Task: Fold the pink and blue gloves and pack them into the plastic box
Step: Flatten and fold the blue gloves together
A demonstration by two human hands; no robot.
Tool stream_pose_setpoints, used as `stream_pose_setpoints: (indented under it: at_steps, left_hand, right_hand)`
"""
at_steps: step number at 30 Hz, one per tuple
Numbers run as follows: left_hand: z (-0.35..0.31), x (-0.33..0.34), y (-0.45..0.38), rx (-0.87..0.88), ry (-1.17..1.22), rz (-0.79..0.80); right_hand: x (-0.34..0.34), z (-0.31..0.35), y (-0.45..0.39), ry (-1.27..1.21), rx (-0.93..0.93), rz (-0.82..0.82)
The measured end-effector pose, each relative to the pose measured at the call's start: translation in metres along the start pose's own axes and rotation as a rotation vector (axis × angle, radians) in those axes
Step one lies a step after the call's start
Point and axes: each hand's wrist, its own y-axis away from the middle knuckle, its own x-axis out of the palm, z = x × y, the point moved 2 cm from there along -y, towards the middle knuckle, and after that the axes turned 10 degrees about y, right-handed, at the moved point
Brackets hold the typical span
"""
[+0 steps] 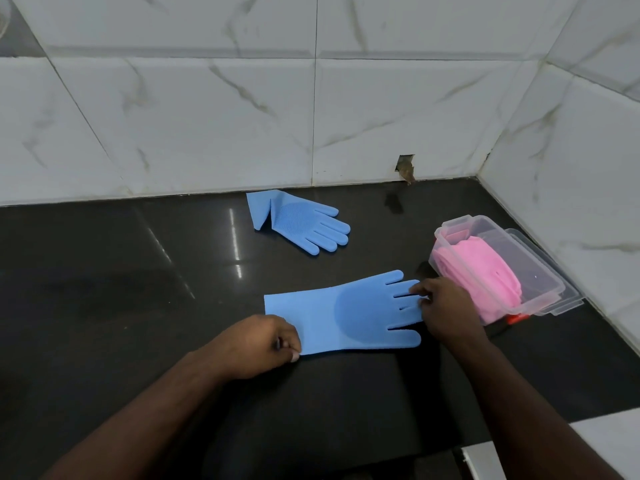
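Note:
A blue glove (346, 311) lies flat on the black counter, cuff to the left and fingers to the right. My left hand (266, 344) pinches the near corner of its cuff. My right hand (446, 310) grips its fingertips. A second blue glove (301, 218) lies farther back near the wall, its cuff partly folded over. The clear plastic box (540, 271) stands at the right, open, with folded pink gloves (481, 275) inside it.
The black counter (138, 289) meets white marble-tiled walls at the back and right. A small broken hole (406, 166) sits at the base of the back wall. The box's lid (568, 299) lies under or behind the box. The counter's front edge shows at bottom right.

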Motion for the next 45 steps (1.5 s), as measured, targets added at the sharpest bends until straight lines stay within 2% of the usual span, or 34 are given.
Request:
stream_pose_setpoints:
  at_steps: [2,4,6,9,15,22,26,31,34,36,39,42,45]
  left_hand:
    - [-0.004,-0.004,-0.002,-0.003,0.083,-0.055]
    - [-0.006,-0.010,-0.011,-0.006,0.082,-0.195]
    - [-0.010,-0.016,-0.025,-0.013,-0.012,-0.328]
    - [-0.017,-0.024,-0.052,-0.024,-0.169,-0.406]
    - [-0.024,-0.041,-0.103,-0.100,-0.431,-0.426]
    - [-0.022,-0.049,-0.138,-0.168,-0.477,-0.450]
    - [-0.026,-0.055,-0.146,-0.147,-0.507,-0.512]
    - [-0.044,-0.056,-0.135,-0.035,-0.330,-0.539]
    - [-0.056,-0.047,-0.121,0.073,0.008,-0.450]
    - [-0.057,-0.050,-0.112,0.139,0.106,-0.510]
    - [-0.042,-0.067,-0.108,0.054,-0.124,-0.598]
    - [-0.020,-0.076,-0.111,-0.130,-0.359,-0.463]
    - [-0.011,-0.073,-0.123,-0.204,-0.449,-0.355]
  right_hand:
    - [-0.002,0.005,0.006,0.026,0.004,-0.033]
    - [-0.003,0.016,0.011,0.014,-0.023,-0.073]
    - [-0.001,0.031,0.014,-0.048,-0.068,-0.075]
    - [0.006,0.051,0.016,-0.114,-0.087,0.023]
    - [0.012,0.065,0.014,-0.120,-0.122,0.129]
    - [0.008,0.056,0.017,-0.147,-0.121,0.168]
    - [0.005,0.048,0.018,-0.176,-0.093,0.175]
    - [0.000,0.043,0.012,-0.199,-0.080,0.147]
    - [-0.001,0.046,0.007,-0.211,-0.083,0.109]
    - [0.001,0.050,0.003,-0.182,-0.094,0.095]
    - [0.006,0.057,-0.001,-0.170,-0.095,0.093]
    - [0.011,0.065,-0.001,-0.166,-0.100,0.102]
    - [0.016,0.069,0.005,-0.152,-0.120,0.128]
